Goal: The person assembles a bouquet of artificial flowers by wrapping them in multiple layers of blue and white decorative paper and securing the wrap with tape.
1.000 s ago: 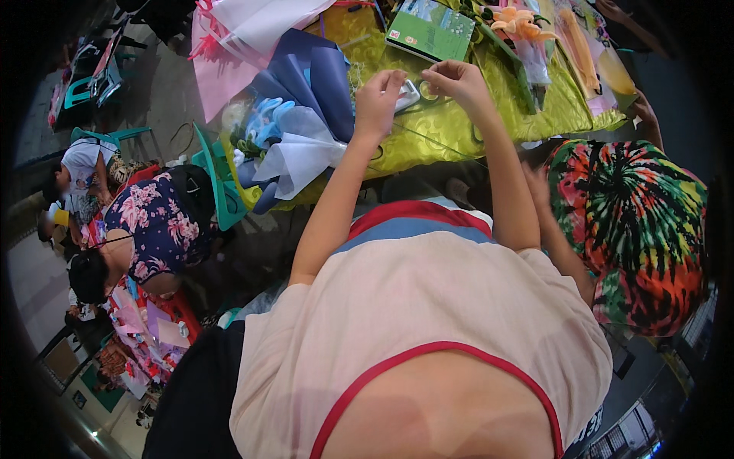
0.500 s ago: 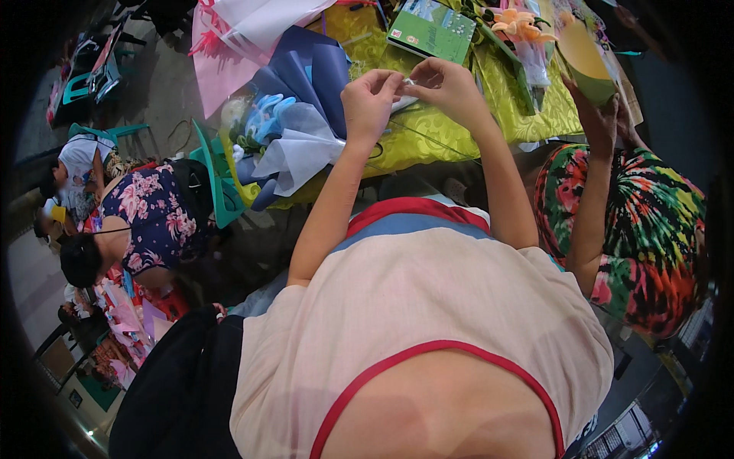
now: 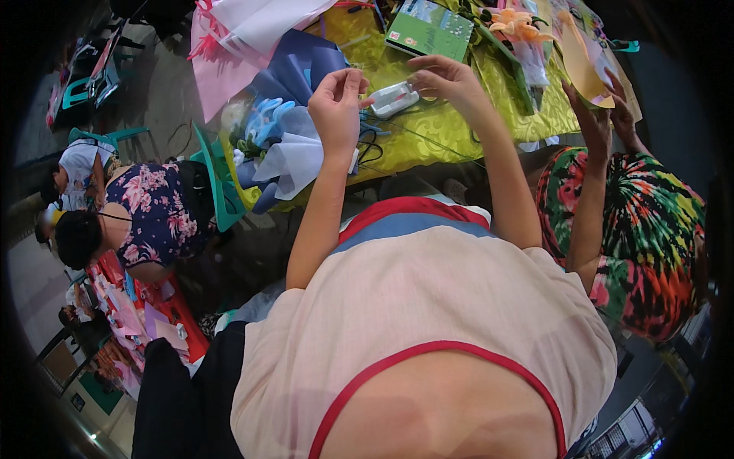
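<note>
My left hand (image 3: 339,103) is raised over the near side of the table, with thumb and fingertips pinched together. Whatever is between them, if anything, is too small to make out. To its right, my right hand (image 3: 453,83) hovers with thumb and fingers apart and nothing visible in them. Between the two hands a white plastic object with a grey top (image 3: 394,99) lies on the shiny yellow tablecloth (image 3: 428,138); its kind is not clear. Left of my left hand lies a bouquet of fuzzy blue flowers (image 3: 269,121) in dark blue and whitish wrapping (image 3: 294,157).
Beyond my hands lies a green book or box (image 3: 430,30). Orange flowers (image 3: 521,27) in clear wrap are to its right. Pink and white wrapping sheets (image 3: 252,30) cover the far left. At right a co-worker's hands (image 3: 600,118) hold yellowish paper (image 3: 582,61). A green chair (image 3: 222,183) stands left.
My hands have come apart: the left moved left and the right opened. The white object between them has come into view. The co-worker's paper has shifted and turned.
</note>
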Available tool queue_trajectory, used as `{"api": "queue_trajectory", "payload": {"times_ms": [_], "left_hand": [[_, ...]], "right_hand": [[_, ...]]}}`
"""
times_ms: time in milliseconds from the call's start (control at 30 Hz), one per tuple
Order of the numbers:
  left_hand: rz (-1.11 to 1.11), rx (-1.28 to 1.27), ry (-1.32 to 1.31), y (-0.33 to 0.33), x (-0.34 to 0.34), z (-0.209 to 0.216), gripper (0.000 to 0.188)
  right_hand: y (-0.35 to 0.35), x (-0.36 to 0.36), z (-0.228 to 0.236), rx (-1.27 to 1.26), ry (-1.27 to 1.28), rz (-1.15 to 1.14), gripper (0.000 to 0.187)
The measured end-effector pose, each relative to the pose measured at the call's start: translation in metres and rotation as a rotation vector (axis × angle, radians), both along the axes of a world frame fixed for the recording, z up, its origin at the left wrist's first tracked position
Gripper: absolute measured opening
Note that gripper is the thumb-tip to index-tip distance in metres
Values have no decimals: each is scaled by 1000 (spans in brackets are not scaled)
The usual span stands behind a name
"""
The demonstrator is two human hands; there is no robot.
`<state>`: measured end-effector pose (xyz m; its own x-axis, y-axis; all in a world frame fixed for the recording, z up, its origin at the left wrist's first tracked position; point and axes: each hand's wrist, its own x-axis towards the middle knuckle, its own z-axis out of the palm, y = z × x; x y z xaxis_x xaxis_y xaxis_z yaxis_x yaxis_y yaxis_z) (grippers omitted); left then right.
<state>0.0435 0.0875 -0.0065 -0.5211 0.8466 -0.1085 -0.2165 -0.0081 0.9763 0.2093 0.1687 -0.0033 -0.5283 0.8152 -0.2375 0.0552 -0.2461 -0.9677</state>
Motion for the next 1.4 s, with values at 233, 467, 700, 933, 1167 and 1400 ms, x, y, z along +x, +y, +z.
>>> {"api": "queue_trajectory", "payload": {"times_ms": [233,467,700,933,1167,1400], "left_hand": [[-94,-1,-107,-7,9,31,16],[-56,-2,-51,-5,8,29,15],[-56,-13,20,-7,8,26,16],[-113,-77,77,-12,9,30,26],[-139,-76,84,-18,16,35,39],[-166,-60,57,-27,28,41,45]], "right_hand": [[-17,-19,9,-341,407,101,27],[-18,-20,8,-293,348,107,28],[-22,-25,19,-240,220,2,21],[-25,-25,23,-94,111,-74,19],[-35,-33,30,439,-262,-206,16],[-50,-40,36,558,-244,-289,15]]}}
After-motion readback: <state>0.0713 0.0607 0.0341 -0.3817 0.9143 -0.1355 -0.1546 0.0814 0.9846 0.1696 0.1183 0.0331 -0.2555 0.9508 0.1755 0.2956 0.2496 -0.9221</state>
